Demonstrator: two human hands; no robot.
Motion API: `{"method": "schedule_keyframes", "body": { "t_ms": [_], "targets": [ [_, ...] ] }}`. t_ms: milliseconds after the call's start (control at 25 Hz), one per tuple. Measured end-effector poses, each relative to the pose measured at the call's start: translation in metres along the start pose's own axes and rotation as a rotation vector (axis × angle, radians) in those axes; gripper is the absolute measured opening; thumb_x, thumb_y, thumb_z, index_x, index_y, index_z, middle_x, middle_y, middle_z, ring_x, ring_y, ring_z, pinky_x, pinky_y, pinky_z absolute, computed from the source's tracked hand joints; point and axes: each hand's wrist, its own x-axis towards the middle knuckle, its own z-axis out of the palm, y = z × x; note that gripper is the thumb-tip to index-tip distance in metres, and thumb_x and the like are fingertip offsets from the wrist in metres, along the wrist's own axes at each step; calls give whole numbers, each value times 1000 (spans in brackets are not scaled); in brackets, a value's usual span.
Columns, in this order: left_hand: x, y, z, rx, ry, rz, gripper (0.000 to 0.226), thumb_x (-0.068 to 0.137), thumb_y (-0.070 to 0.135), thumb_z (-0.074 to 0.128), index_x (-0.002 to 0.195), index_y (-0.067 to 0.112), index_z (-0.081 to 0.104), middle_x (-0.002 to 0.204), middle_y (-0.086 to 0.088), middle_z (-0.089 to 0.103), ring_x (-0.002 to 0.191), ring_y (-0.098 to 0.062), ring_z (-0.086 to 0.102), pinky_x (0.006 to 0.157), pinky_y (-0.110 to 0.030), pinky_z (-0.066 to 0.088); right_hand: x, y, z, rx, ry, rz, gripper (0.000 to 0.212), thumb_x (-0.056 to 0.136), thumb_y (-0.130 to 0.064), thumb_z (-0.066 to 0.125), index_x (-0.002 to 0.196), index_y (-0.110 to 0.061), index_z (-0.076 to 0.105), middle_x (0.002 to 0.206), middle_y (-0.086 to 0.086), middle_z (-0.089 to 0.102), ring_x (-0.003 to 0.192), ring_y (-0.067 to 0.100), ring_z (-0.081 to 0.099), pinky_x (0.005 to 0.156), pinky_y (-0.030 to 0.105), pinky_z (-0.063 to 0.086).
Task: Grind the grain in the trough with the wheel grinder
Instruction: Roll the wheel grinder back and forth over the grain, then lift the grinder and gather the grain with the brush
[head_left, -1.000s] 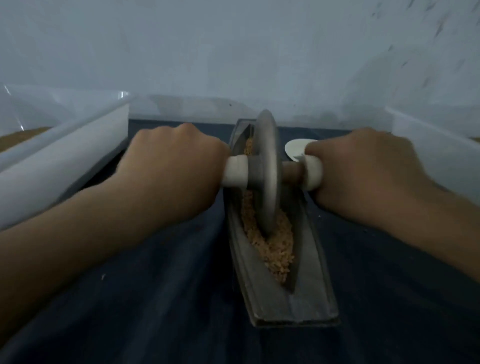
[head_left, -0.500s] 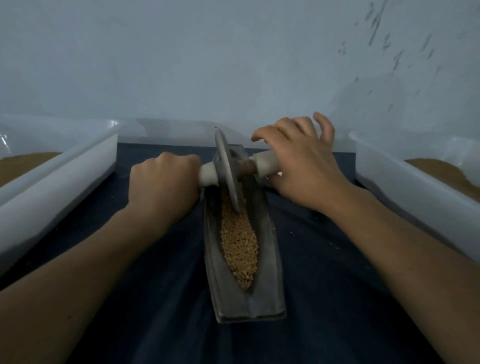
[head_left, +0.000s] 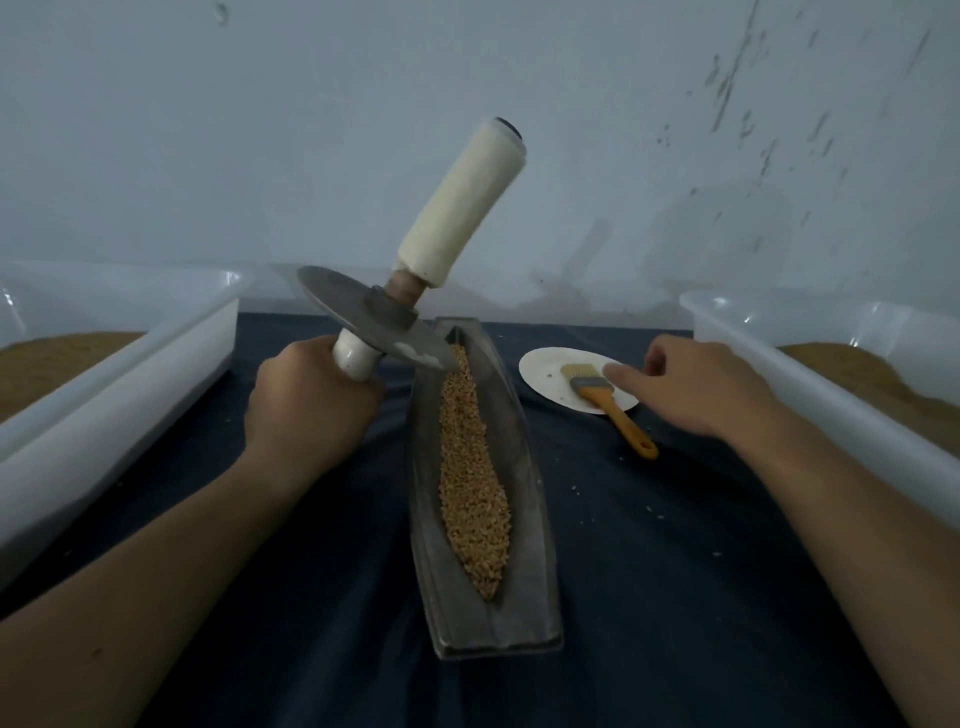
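- A dark cloth (head_left: 675, 571) covers the lower frame; both forearms are cut off by the bottom edge.
- The metal trough (head_left: 524, 613) lies at centre, running away from the viewer, with the grain (head_left: 470, 483) heaped along its groove.
- Left of centre, the left hand (head_left: 306, 410) is fisted round the lower handle of the wheel grinder (head_left: 374, 317), hiding most of that handle.
- The grinder is tilted, its upper cream handle pointing to the upper centre. Its disc rim hangs at the trough's far end; contact with the grain is unclear.
- At right, the right hand (head_left: 696, 384) has loose, outstretched fingers holding nothing. The blurred fingertips reach the brush (head_left: 602, 400); touch is uncertain.
- The brush head lies on a white plate (head_left: 545, 374).
- A left bin (head_left: 104, 395) and a right bin (head_left: 831, 374) are cropped by the frame sides.
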Motion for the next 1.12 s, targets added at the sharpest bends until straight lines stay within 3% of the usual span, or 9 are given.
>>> {"method": "schedule_keyframes", "body": {
  "t_ms": [120, 240, 320, 440, 560, 640, 720, 840, 1120],
  "targets": [
    [3, -6, 0, -114, 12, -76, 14, 74, 24, 71, 66, 21, 59, 62, 3, 64, 61, -18, 63, 52, -29, 43, -5, -5, -1, -33, -241, -37, 61, 60, -83, 63, 94, -34, 50, 87, -6, 67, 78, 15, 64, 72, 38, 56],
    [9, -11, 0, -245, -18, -151, 11, 70, 23, 71, 69, 20, 61, 60, 2, 65, 61, -20, 66, 51, -35, 51, -5, -6, 0, -40, -267, -110, 33, 80, -55, 69, 99, -38, 48, 93, -4, 67, 79, 15, 65, 75, 38, 56],
    [12, -12, -2, -328, -41, -215, 10, 67, 24, 70, 70, 19, 62, 60, 0, 65, 62, -24, 66, 53, -36, 53, -6, -11, -9, -13, -122, -145, 19, 87, -44, 68, 97, -36, 55, 94, -4, 66, 80, 14, 62, 75, 37, 54],
    [14, -14, -6, -404, -36, -271, 11, 66, 25, 68, 74, 18, 63, 64, -4, 65, 63, -28, 66, 52, -39, 54, -17, -31, -44, 239, 268, -148, 8, 82, -39, 73, 85, -33, 69, 80, -9, 70, 75, 14, 65, 71, 32, 52],
    [15, -15, -7, -403, -16, -270, 11, 69, 23, 67, 77, 16, 64, 68, -7, 67, 70, -33, 68, 60, -50, 58, -28, -77, -86, 569, 494, -257, 11, 79, -41, 76, 81, -31, 76, 66, -14, 72, 64, 3, 69, 67, 29, 57],
    [16, -16, -6, -396, -19, -266, 12, 69, 24, 67, 79, 18, 65, 68, -7, 67, 71, -32, 69, 63, -50, 59, -31, -113, -95, 644, 592, -343, 19, 80, -40, 73, 77, -21, 73, 63, -8, 70, 60, 6, 70, 63, 27, 58],
    [15, -18, -4, -398, -30, -259, 13, 68, 27, 69, 79, 20, 65, 68, -5, 67, 69, -30, 68, 62, -47, 58, -36, -142, -85, 612, 634, -462, 23, 92, -32, 67, 76, -15, 68, 62, -4, 67, 58, 11, 68, 60, 24, 56],
    [15, -18, -1, -382, -68, -219, 14, 68, 27, 71, 80, 22, 65, 69, -3, 68, 67, -27, 68, 58, -41, 57, -40, -155, -57, 554, 644, -590, 22, 100, -24, 59, 85, -10, 65, 65, 0, 64, 56, 13, 61, 62, 31, 56],
    [14, -15, -2, -305, -98, -143, 14, 71, 24, 74, 81, 21, 64, 73, -4, 68, 70, -26, 68, 63, -43, 58, -38, -146, -26, 483, 649, -680, 15, 104, -24, 54, 99, -11, 60, 71, -1, 65, 62, 15, 66, 60, 39, 56]
  ]
}}
